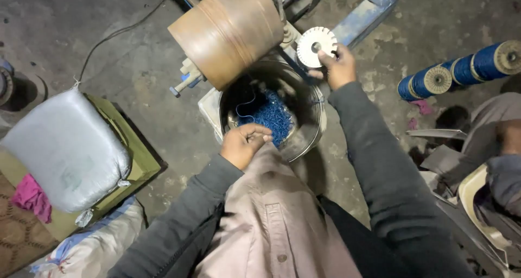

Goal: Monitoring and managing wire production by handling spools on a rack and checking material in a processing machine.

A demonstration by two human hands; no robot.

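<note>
The brown drum [230,31] — a large, smooth, banded cylinder, tilted on its axle — is seen at twelve o'clock of the metal tub [309,139]. The tub is round, thin-walled and shiny at the rim, and stands on the rough concrete floor [108,17]; a loose tangle of blue thread [274,120] lies inside it. At nine o'clock of the tub a grey stuffed sack [65,150] is propped on a green box [138,158].

At three o'clock, wound blue spools [456,71] with pale flanged ends are laid in a row. The white toothed disc [316,46], flat and notched, is gripped at its edge by the right hand [337,66].

The left hand [244,143] is curled shut over the tub's near rim, seemingly pinching a fine strand — what it holds cannot be made out for certain.

For the feeding to go well, the strand is best kept lightly tensioned and clear of the tangle, while the disc is held steady and square to its axle.
</note>
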